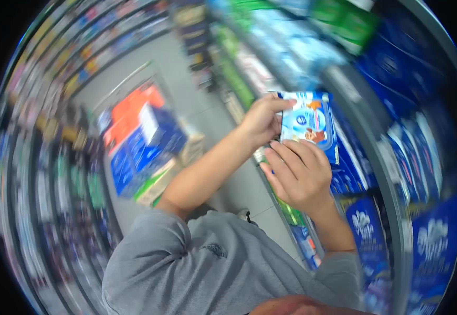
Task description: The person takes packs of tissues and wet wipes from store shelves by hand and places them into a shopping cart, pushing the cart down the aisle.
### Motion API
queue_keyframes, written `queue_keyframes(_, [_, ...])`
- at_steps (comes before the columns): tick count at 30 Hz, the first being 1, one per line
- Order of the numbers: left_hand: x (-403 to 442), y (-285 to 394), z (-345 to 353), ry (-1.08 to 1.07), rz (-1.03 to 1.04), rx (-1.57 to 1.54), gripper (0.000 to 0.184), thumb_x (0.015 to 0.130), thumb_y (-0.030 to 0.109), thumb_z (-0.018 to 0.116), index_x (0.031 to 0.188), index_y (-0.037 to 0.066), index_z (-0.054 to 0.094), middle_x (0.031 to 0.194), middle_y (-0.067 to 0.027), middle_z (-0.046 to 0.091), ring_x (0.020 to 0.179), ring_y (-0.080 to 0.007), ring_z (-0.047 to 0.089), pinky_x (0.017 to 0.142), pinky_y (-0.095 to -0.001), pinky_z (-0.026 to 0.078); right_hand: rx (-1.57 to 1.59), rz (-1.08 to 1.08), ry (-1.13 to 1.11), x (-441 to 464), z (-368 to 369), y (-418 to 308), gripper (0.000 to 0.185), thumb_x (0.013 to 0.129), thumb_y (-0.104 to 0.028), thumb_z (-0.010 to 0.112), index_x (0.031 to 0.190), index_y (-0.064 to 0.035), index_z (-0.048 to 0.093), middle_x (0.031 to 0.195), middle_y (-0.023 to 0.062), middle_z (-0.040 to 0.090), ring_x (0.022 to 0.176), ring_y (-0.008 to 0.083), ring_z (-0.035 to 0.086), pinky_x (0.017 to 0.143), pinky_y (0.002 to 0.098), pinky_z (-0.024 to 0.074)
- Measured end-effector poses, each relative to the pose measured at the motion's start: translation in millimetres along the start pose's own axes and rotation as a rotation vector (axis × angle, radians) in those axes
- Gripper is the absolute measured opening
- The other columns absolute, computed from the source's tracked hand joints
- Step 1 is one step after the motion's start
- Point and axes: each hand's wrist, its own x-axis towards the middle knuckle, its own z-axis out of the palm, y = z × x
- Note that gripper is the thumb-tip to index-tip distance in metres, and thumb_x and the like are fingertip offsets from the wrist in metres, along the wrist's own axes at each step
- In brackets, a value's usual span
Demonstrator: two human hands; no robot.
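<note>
A blue-and-white soft pack (308, 122) with small cartoon figures, which looks like wipes, is held in front of the shelves on the right. My left hand (264, 119) grips its left edge, the thumb lying over the top face. At the pack's lower edge is my right hand (304, 176), back upward, with fingers stretched toward the pack and the thumb apart; the fingertips are at or just touching the edge. The pack's underside is hidden.
Shelves of blue packages (430, 241) curve along the right, with a grey shelf edge (378, 152). Blurred stocked shelves (44, 173) line the left. A cart or stack with orange packs (134, 110) and blue packs (144, 152) stands on the grey floor (186, 97).
</note>
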Motion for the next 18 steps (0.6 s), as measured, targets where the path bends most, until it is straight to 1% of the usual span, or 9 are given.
queue_keyframes(3, [-50, 9, -75, 0.285, 0.054, -0.048, 0.02, 0.085, 0.002, 0.063, 0.101, 0.003, 0.052, 0.093, -0.0097, 0.065, 0.08, -0.0234, 0.069, 0.067, -0.0376, 0.06, 0.295, 0.019, -0.055, -5, 52, -9, 0.027, 0.076, -0.021, 0.076, 0.095, -0.0041, 0.069, 0.1, 0.0083, 0.066, 0.095, 0.0266, 0.062, 0.088, 0.0439, 0.048])
queue_keyframes(5, [-88, 17, -107, 0.594, 0.157, -0.03, 0.02, 0.085, 0.002, 0.063, 0.102, 0.004, 0.053, 0.093, -0.0098, 0.065, 0.077, -0.023, 0.069, 0.062, -0.0336, 0.059, 0.432, 0.036, -0.085, -8, 88, -6, 0.029, 0.075, -0.023, 0.077, 0.096, -0.0032, 0.069, 0.101, 0.0094, 0.066, 0.096, 0.0282, 0.062, 0.089, 0.0449, 0.0477])
queue_keyframes(7, [-128, 31, -145, 0.679, 0.17, 0.018, 0.022, 0.085, 0.004, 0.064, 0.103, 0.005, 0.053, 0.093, -0.0093, 0.064, 0.075, -0.0207, 0.067, 0.056, -0.0307, 0.056, 0.611, 0.337, -0.058, -8, 125, -8, 0.031, 0.078, -0.021, 0.076, 0.101, -0.0015, 0.069, 0.104, 0.0138, 0.066, 0.098, 0.0333, 0.062, 0.091, 0.0452, 0.0465])
queue_keyframes(8, [-150, 38, -165, 0.705, 0.188, 0.056, 0.022, 0.085, 0.004, 0.065, 0.104, 0.005, 0.053, 0.092, -0.0091, 0.064, 0.075, -0.0203, 0.067, 0.057, -0.0303, 0.056, 0.61, 0.397, -0.101, -4, 140, -11, 0.042, 0.083, -0.018, 0.073, 0.118, 0.0028, 0.062, 0.107, 0.0177, 0.065, 0.098, 0.0303, 0.064, 0.089, 0.0392, 0.0487])
queue_keyframes(9, [-172, 50, -177, 0.727, 0.205, 0.096, 0.023, 0.085, 0.004, 0.065, 0.104, 0.005, 0.053, 0.092, -0.0089, 0.064, 0.075, -0.0199, 0.067, 0.058, -0.0298, 0.056, 0.625, 0.377, -0.107, -1, 159, -20, 0.042, 0.083, -0.018, 0.073, 0.118, 0.0028, 0.062, 0.107, 0.0177, 0.065, 0.098, 0.0303, 0.064, 0.089, 0.0392, 0.0487])
queue_keyframes(11, [-198, 67, -191, 0.809, 0.307, 0.112, 0.021, 0.087, 0.005, 0.064, 0.106, 0.005, 0.054, 0.095, -0.0093, 0.066, 0.081, -0.0208, 0.068, 0.066, -0.0317, 0.057, 1.326, 0.891, -0.438, 5, 192, -41, 0.057, 0.088, -0.017, 0.07, 0.133, 0.0071, 0.046, 0.108, 0.0185, 0.065, 0.097, 0.0226, 0.065, 0.084, 0.0315, 0.0503])
queue_keyframes(12, [-210, 80, -187, 0.84, 0.382, 0.082, 0.023, 0.087, 0.005, 0.064, 0.108, 0.005, 0.053, 0.097, -0.0099, 0.066, 0.082, -0.0208, 0.069, 0.066, -0.0325, 0.057, 1.504, 0.903, -0.619, 22, 201, -51, 0.067, 0.09, -0.017, 0.068, 0.14, 0.0107, 0.032, 0.106, 0.0175, 0.066, 0.095, 0.0165, 0.064, 0.08, 0.0259, 0.0506])
queue_keyframes(15, [-247, 121, -197, 0.865, 0.42, 0.121, 0.025, 0.088, 0.005, 0.063, 0.111, 0.005, 0.054, 0.1, -0.0104, 0.066, 0.087, -0.0203, 0.068, 0.072, -0.0328, 0.057, 1.694, 0.897, -0.768, 67, 233, -87, 0.07, 0.09, -0.017, 0.068, 0.142, 0.0106, 0.029, 0.103, 0.0168, 0.067, 0.094, 0.0162, 0.065, 0.081, 0.0259, 0.0502])
queue_keyframes(18, [-275, 152, -232, 0.874, 0.526, 0.093, 0.028, 0.089, 0.005, 0.063, 0.114, 0.003, 0.051, 0.106, -0.012, 0.064, 0.092, -0.0208, 0.066, 0.077, -0.0333, 0.056, 1.737, 0.919, -0.799, 118, 257, -121, 0.069, 0.09, -0.016, 0.067, 0.142, 0.0094, 0.029, 0.099, 0.0158, 0.068, 0.091, 0.0143, 0.064, 0.079, 0.0255, 0.0499])
